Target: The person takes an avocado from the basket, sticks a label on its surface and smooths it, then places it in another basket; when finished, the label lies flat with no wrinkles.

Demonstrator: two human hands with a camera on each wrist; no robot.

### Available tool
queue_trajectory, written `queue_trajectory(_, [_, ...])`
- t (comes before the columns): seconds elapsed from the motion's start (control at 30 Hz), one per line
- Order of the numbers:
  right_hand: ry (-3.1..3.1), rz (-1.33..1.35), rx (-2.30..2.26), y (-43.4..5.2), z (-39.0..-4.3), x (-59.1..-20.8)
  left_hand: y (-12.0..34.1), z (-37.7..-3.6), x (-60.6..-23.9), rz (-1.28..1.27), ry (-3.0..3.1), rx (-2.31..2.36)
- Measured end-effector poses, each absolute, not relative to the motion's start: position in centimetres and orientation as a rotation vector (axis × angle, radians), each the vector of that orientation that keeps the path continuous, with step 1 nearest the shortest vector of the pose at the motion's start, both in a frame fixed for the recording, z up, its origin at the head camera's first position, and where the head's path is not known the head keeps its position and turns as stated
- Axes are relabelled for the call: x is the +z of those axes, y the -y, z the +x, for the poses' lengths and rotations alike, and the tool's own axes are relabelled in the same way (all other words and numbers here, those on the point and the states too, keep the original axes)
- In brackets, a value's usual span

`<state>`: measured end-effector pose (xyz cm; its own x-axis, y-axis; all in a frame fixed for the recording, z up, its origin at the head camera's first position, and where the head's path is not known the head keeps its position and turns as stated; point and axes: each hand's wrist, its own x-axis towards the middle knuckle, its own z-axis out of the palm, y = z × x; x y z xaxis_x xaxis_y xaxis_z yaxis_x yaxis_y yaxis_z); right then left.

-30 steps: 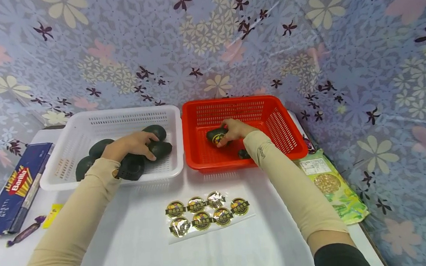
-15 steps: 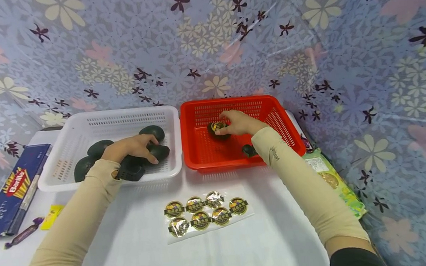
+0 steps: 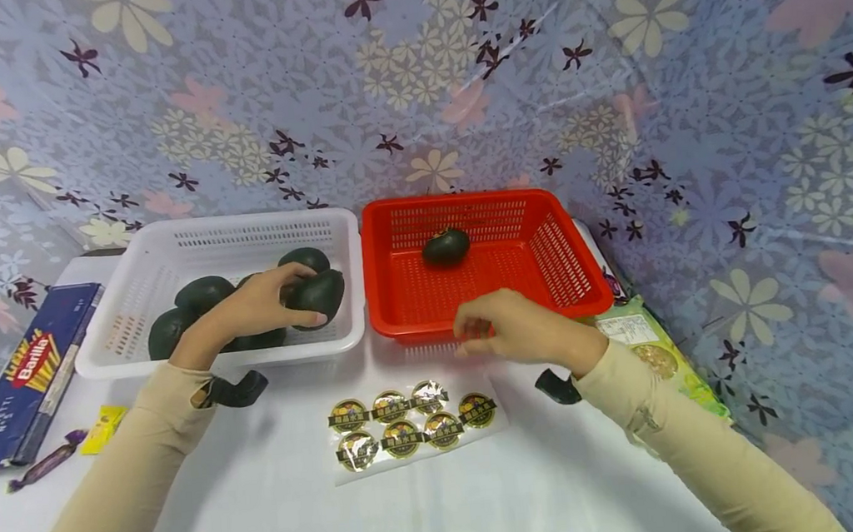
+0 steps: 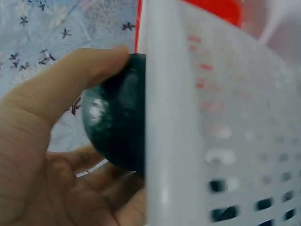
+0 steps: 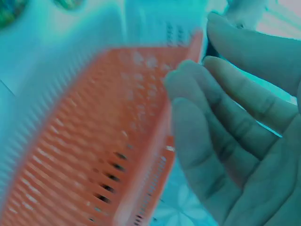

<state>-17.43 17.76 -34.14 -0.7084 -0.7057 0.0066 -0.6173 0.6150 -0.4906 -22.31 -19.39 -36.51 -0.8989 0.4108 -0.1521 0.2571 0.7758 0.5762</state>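
1. Left hand (image 3: 260, 300): fingers and thumb curl round a dark avocado (image 3: 318, 295), raised inside the white basket (image 3: 134, 281).
2. Right hand (image 3: 518, 330): fingers loose, holding nothing, wrist low before the red basket (image 3: 569, 263), above the sticker sheet (image 3: 409, 422).

Bare desk (image 3: 264, 496) lies open between the two hands and nearer the person, broken only by the sticker sheet (image 3: 416, 421) under the right hand (image 3: 522, 331). Beyond the hands, the white basket (image 3: 333, 223) and red basket (image 3: 567, 238) walls stand as barriers; the fabric wall (image 3: 412, 83) closes the back.
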Motion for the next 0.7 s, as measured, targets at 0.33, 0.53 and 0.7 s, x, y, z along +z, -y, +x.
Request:
queue_trajectory(0.33, [-2.576,-1.014,-0.534,-19.1,-14.3,-40.8,17.9,-19.4,-36.8,0.368,-2.670,1.031])
queue_trajectory(0.53, [-2.559,-0.975,-0.509,-19.0,-14.3,-42.9,17.1,-18.5,-36.6,0.366,-2.585,1.203])
queue_trajectory(0.7, [-2.547,-0.944,-0.537,-18.7,-14.2,-43.4,16.6,-18.2,-36.8,0.373,-2.537,1.271])
